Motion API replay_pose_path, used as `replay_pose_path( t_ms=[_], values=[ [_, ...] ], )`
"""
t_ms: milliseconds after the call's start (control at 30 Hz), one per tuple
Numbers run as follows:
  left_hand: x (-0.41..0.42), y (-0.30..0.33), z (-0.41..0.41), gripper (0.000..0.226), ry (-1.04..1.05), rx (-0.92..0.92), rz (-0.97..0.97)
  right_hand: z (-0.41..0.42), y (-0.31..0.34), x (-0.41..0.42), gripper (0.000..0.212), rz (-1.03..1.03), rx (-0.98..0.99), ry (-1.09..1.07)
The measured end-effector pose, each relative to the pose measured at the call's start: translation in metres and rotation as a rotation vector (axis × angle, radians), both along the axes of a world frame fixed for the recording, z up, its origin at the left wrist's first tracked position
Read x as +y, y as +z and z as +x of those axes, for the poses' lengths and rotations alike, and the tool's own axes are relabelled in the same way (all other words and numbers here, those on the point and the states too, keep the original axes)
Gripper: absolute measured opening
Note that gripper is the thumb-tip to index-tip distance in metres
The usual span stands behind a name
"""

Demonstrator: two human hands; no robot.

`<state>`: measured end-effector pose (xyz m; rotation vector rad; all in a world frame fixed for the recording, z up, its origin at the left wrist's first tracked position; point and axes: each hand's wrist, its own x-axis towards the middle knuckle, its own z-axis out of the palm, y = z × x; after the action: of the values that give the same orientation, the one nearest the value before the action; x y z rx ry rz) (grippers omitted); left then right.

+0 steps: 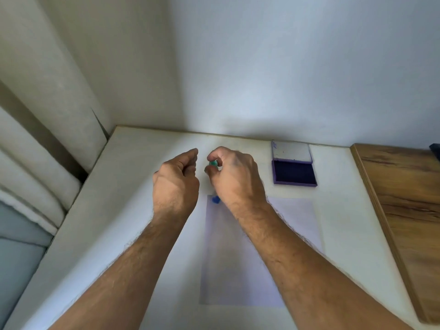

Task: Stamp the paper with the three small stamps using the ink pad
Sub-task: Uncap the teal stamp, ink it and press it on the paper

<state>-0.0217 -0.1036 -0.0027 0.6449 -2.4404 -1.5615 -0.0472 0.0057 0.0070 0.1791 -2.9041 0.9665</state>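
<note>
The table (133, 210) has a smooth, matt white top with a pale wood edge; beside it lies a board (402, 206) of grained brown wood with a dull sheen. The paper (238, 270) is flat and matt. The ink pad (294, 172) looks like purple plastic, its pad dark and felt-like, its lid lining slightly glossy

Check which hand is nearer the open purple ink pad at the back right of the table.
Right. The right hand, pinching a small green stamp, sits just left of the open purple ink pad. The left hand is farther left, beyond the right hand.
</note>
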Motion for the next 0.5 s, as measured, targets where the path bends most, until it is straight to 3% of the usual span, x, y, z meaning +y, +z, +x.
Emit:
replay_pose_path(
  t_ms=[500],
  values=[
    [0.0018,-0.0100,-0.0008,0.052,-0.035,-0.053,-0.091,-0.0007,-0.0093,-0.0018,0.023,0.065,-0.022,-0.015]
  ],
)
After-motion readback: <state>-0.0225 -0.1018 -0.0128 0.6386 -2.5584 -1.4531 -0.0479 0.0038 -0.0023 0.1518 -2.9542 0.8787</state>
